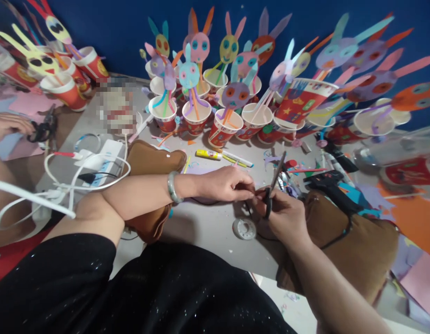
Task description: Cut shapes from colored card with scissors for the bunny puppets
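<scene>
My right hand (284, 211) is closed on a pair of scissors (278, 174), whose blades point up and away from me. My left hand (232, 184), with a bangle (172, 186) on its wrist, has its fingers pinched together, almost touching the right fingertips. Whatever sits between those fingertips is too small to make out. Just below the hands, a white tape roll (245, 228) lies on the grey table (197, 225). A yellow marker (208, 154) and a white marker (238, 159) lie beyond my left hand.
Paper cups (196, 117) with paper rabbit figures line the blue wall. A power strip (104, 162) with white cables lies left. A brown cushion (350, 250) and black glue gun (328, 181) are right. Another person's hand (11, 124) is far left, near black-handled scissors (44, 130).
</scene>
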A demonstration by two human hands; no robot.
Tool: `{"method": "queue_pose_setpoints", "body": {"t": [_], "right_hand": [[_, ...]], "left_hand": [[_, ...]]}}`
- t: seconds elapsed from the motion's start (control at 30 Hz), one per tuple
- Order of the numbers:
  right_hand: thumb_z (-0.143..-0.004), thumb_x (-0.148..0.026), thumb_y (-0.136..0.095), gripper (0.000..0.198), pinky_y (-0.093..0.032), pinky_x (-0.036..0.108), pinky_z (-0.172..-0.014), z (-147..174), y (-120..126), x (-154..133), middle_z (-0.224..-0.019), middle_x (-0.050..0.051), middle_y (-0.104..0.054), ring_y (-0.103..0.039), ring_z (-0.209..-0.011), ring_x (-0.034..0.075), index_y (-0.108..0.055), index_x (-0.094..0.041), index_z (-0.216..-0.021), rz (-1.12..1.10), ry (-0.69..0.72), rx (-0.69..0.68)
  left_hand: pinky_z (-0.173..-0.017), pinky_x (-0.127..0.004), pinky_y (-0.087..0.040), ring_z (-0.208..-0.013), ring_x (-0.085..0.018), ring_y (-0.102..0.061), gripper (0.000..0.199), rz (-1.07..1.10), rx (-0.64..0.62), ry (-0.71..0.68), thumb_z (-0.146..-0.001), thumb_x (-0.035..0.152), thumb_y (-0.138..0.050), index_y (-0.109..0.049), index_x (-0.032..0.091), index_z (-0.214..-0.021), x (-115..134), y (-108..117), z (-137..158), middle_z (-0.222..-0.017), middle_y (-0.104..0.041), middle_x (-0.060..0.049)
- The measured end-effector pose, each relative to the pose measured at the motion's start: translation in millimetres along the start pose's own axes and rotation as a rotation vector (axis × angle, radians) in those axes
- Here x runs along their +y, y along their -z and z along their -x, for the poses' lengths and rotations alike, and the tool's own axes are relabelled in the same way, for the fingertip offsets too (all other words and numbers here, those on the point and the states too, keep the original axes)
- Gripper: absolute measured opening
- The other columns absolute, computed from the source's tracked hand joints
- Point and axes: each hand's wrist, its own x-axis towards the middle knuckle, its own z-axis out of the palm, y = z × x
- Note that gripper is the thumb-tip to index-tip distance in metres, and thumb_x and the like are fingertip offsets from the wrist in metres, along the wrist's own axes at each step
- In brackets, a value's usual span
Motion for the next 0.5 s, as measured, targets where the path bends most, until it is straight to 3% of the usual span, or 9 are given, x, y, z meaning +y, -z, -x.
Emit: {"method": "queue_pose_setpoints", "body": {"t": [0.2,0.3,0.4,0.5], "right_hand": [[-0.076,-0.036,-0.082,0.024,-0.051,0.038,-0.066,-1,-1,2,-0.076,0.004,-0.063,-0.058,-0.07,0.02,-0.062,-0.024,-0.069,-0.003,-0.001,0.037],[-0.074,-0.037,-0.082,0.025,-0.052,0.036,-0.064,-2,-3,2,-0.074,0.004,-0.064,-0.059,-0.068,0.019,-0.062,-0.023,-0.068,0.014,0.031,0.033],[-0.074,-0.035,-0.08,0.025,-0.051,0.032,-0.063,-5,-3,3,-0.069,0.001,-0.064,-0.059,-0.064,0.017,-0.06,-0.022,-0.065,0.098,0.059,0.08],[-0.075,-0.031,-0.074,0.022,-0.052,0.031,-0.065,-10,0,4,-0.068,0.0,-0.065,-0.059,-0.063,0.016,-0.06,-0.021,-0.063,0.171,0.085,0.184]], "left_hand": [[-0.066,-0.025,-0.043,-0.071,-0.012,-0.058,0.019,0.128,0.033,0.108,-0.082,0.03,-0.069,-0.068,0.011,-0.081,-7,-3,-1,-0.076,-0.066,-0.005],[-0.064,-0.025,-0.042,-0.068,-0.011,-0.055,0.023,0.123,-0.008,0.114,-0.081,0.033,-0.07,-0.068,0.011,-0.08,-10,2,-3,-0.073,-0.064,-0.004],[-0.064,-0.025,-0.042,-0.065,-0.011,-0.055,0.016,0.099,-0.183,0.156,-0.079,0.026,-0.069,-0.069,0.011,-0.075,-7,13,-3,-0.07,-0.065,-0.003],[-0.061,-0.024,-0.041,-0.062,-0.011,-0.056,0.006,0.048,-0.522,0.267,-0.074,0.019,-0.07,-0.071,0.013,-0.072,0,23,1,-0.067,-0.068,-0.002]]}}
